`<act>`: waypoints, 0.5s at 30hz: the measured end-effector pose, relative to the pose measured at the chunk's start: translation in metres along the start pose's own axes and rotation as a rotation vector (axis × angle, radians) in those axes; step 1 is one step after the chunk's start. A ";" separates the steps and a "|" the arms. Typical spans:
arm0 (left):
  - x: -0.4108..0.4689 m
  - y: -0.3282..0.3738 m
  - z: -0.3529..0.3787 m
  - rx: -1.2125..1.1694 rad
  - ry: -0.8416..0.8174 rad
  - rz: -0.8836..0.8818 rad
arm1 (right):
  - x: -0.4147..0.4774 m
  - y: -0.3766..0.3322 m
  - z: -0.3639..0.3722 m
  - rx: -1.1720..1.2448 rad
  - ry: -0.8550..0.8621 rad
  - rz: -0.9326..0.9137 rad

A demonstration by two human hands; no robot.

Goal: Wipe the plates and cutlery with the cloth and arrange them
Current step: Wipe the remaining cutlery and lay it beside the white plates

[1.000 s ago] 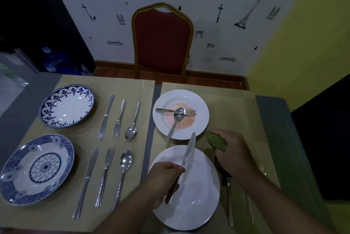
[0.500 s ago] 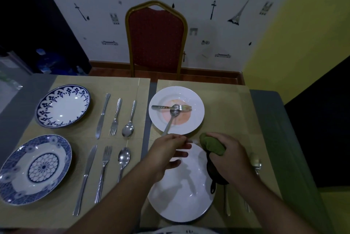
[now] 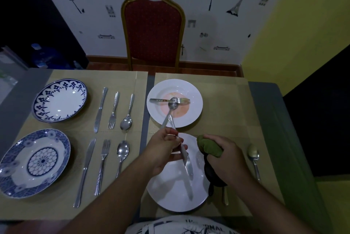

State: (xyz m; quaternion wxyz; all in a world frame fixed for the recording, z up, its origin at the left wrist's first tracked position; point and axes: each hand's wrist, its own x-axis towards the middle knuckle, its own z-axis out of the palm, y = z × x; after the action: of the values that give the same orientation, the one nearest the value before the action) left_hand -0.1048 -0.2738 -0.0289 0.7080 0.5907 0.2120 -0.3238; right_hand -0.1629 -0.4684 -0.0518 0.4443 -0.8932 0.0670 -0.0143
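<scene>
Lower centre, above the white ceramic plate (image 3: pixel 176 195), my left hand (image 3: pixel 162 151) pinches the stiff, slippery steel knife (image 3: pixel 187 164) mid-length, safer held by its handle, I judge, while my right hand (image 3: pixel 228 160) grips the soft green cloth (image 3: pixel 209 147) beside it.

Home dining room: set table (image 3: pixel 265 101), upholstered chair (image 3: pixel 153 30), decorated wall (image 3: pixel 217 25).

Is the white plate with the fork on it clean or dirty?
Dirty: the plate has a pink smear in its middle.

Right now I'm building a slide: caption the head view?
Left hand holds a knife over a white plate; right hand grips a green cloth.
</scene>
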 end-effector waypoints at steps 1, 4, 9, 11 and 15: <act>0.001 -0.001 0.000 -0.018 0.006 -0.006 | -0.001 0.002 0.001 -0.003 -0.001 0.006; 0.007 -0.003 0.000 -0.088 0.052 -0.032 | -0.002 0.005 0.002 0.004 -0.006 0.025; 0.014 -0.012 0.004 0.006 0.172 -0.042 | -0.003 -0.002 0.001 0.033 -0.032 -0.026; 0.014 -0.015 0.007 0.007 0.149 -0.048 | -0.004 -0.003 0.001 0.028 -0.045 -0.020; 0.015 -0.020 0.014 0.040 0.076 -0.085 | -0.006 -0.002 0.002 0.012 -0.077 0.021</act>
State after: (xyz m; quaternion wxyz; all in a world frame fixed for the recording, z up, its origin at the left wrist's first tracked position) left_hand -0.1098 -0.2919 -0.0501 0.6733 0.6069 0.2571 -0.3349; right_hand -0.1686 -0.4648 -0.0514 0.4522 -0.8896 0.0593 0.0241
